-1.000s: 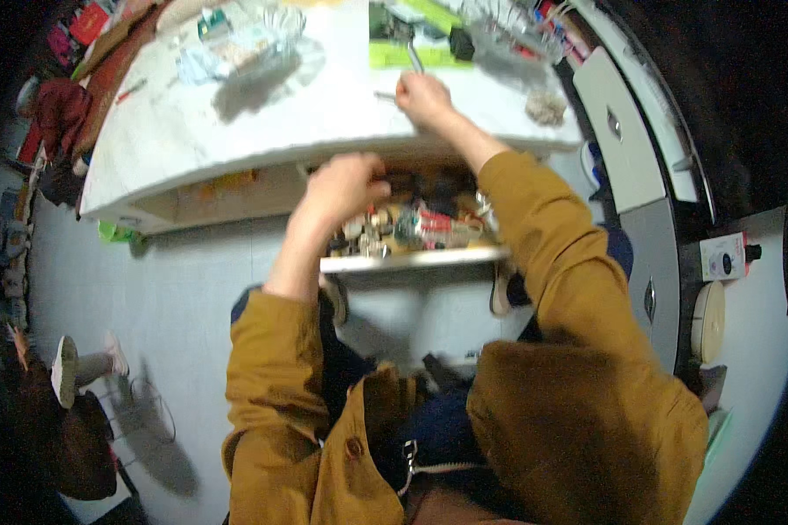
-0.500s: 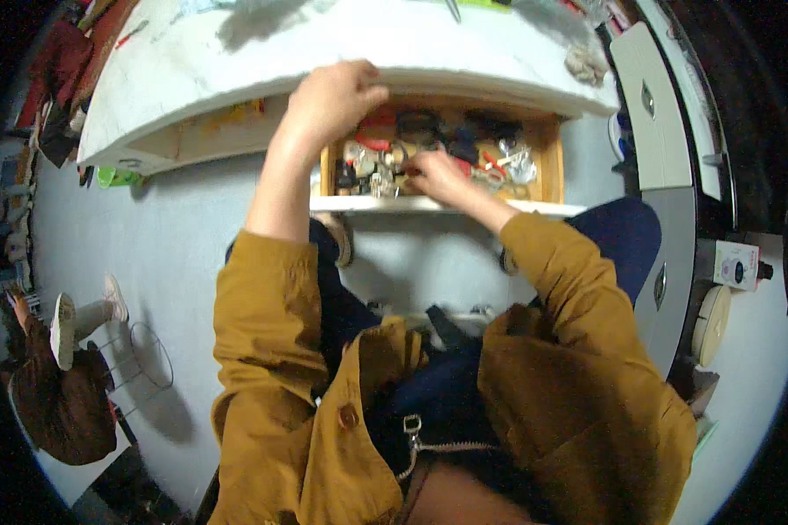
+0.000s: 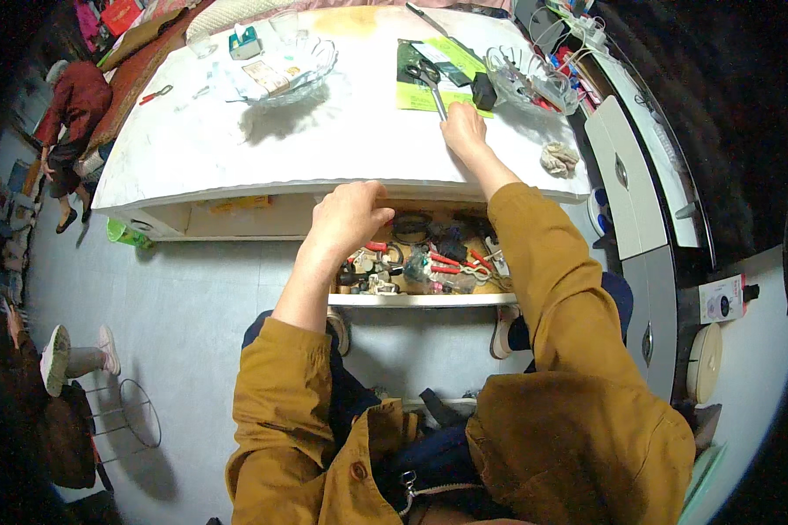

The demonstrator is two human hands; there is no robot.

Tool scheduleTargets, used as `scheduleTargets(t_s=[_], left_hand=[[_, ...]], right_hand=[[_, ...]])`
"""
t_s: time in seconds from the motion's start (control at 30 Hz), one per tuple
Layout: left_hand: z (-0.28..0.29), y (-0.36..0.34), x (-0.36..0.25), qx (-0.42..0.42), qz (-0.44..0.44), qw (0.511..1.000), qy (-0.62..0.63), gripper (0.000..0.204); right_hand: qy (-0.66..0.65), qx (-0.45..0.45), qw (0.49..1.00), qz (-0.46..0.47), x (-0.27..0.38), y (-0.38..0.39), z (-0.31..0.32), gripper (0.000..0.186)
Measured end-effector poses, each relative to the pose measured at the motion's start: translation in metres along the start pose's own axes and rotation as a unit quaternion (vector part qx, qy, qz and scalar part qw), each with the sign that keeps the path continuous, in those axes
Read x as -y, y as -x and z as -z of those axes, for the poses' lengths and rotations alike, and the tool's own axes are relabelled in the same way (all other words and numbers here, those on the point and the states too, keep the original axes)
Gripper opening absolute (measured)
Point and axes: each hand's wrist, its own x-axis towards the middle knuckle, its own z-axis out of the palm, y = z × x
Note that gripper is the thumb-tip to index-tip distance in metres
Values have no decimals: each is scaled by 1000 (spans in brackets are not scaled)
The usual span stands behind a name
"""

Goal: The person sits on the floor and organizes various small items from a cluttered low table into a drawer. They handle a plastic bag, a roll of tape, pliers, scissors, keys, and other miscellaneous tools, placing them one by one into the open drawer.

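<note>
My right hand (image 3: pixel 466 133) is over the white tabletop (image 3: pixel 341 140), its fingers curled at the end of a silver-handled tool that looks like a wrench (image 3: pixel 431 86). The tool's dark head lies on a green and black packet (image 3: pixel 411 94). Beside my fingers sits a small black object (image 3: pixel 482 91). My left hand (image 3: pixel 352 214) is at the table's front edge, above the left part of the open drawer (image 3: pixel 411 300); it holds nothing, its thumb apart from the bent fingers. Inside the drawer are red-handled pliers (image 3: pixel 451 262), black tape rolls (image 3: pixel 411 229) and metal fittings (image 3: pixel 376 282).
A clear bag of items (image 3: pixel 284 77) and a wire basket (image 3: pixel 534 83) stand on the tabletop, with small red-handled pliers (image 3: pixel 156 94) at left and a crumpled cloth (image 3: pixel 559 159) at right. Grey cabinets (image 3: pixel 630 192) flank the right. Other people are at the left.
My right hand has come up out of the drawer and moved forward onto the tabletop, to the tool. My left hand stays at the table edge. The view has tilted up, showing more tabletop.
</note>
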Motion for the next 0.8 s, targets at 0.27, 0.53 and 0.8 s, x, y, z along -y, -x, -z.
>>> scheduleTargets(t_s=[0.27,0.53,0.8], left_hand=[[1,5,7,-5,-2,1000,1,34],[1,-3,12,4,2,1000,26,37],[-4,-8,12,-92,21,905,416,62]], right_hand=[[17,78,996,-45,4,-28,1,26],[-580,276,756,-125,-64,14,43,9],[-574,361,733,-48,-96,156,85,18]])
